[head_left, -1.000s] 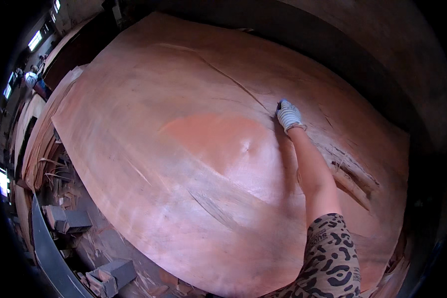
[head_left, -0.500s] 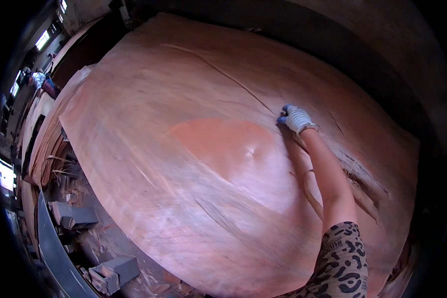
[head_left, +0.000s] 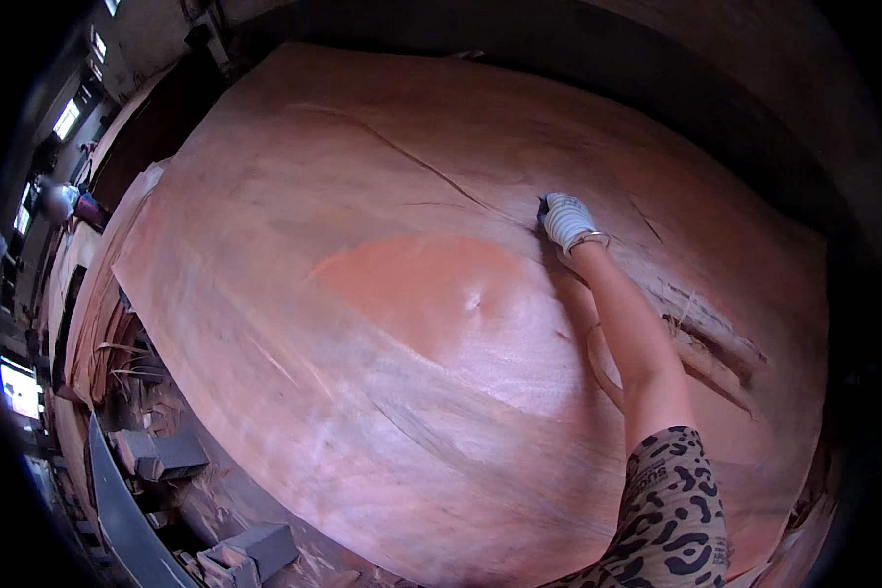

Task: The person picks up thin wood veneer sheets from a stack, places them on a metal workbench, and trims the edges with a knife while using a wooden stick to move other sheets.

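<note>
At the far left, a person (head_left: 90, 209) stands beyond a layered stack of thin brown sheets (head_left: 98, 328). Near left lies a grey, box-shaped block (head_left: 263, 551). A broad, reddish-brown, thin wooden sheet (head_left: 255, 284) fills the middle. Right of centre, the right hand (head_left: 564, 220), in a white-and-blue glove, rests on it, fingers curled; whether they grip anything, I cannot tell. Farther right, a long, ragged split (head_left: 706, 351) marks the sheet.

So the right arm (head_left: 637, 333) is stretched pretty far out, elbow only slightly bent, forearm slanting up to the right of the orange patch (head_left: 412, 294), with the gloved right grip (head_left: 564, 221) knuckles-up just beyond that patch's upper right edge, fingers (head_left: 545, 210) curled under.
</note>
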`<state>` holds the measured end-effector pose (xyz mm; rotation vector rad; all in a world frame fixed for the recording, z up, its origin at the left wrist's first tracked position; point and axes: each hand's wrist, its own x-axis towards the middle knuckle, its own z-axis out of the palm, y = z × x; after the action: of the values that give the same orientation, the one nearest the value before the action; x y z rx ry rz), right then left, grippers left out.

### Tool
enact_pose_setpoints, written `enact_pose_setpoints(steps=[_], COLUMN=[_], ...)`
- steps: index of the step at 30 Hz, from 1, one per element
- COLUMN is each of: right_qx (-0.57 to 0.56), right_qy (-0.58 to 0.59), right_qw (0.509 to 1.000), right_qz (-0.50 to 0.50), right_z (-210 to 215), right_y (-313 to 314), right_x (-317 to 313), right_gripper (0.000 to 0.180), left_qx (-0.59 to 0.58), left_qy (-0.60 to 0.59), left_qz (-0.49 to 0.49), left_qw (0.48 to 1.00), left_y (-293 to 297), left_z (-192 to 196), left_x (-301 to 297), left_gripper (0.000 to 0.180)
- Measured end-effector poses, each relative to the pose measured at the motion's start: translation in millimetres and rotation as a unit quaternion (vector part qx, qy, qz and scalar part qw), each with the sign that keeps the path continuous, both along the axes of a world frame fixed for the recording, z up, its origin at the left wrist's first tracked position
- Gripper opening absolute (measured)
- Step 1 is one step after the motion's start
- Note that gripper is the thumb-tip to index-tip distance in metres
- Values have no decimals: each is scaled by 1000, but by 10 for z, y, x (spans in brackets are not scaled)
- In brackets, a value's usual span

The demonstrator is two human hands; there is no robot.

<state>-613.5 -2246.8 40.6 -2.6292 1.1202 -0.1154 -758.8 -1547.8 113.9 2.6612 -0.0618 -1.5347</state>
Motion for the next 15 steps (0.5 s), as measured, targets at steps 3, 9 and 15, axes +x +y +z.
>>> enact_pose_setpoints(steps=[3,9,15], right_qx=[7,65,-36], right_qy=[6,-50,86], right_qw=[1000,996,993], right_qz=[-17,32,67], right_z=[50,69,-26], right_y=[-75,-88,-19], right_x=[32,-74,34], right_gripper=[25,34,29], left_qx=[-3,-2,-5], left_qy=[36,16,3], left_qz=[27,14,12], left_qw=[999,1000,1000], left_y=[33,33,39], left_z=[-30,-31,-47], left_x=[25,63,87], left_gripper=[39,36,34])
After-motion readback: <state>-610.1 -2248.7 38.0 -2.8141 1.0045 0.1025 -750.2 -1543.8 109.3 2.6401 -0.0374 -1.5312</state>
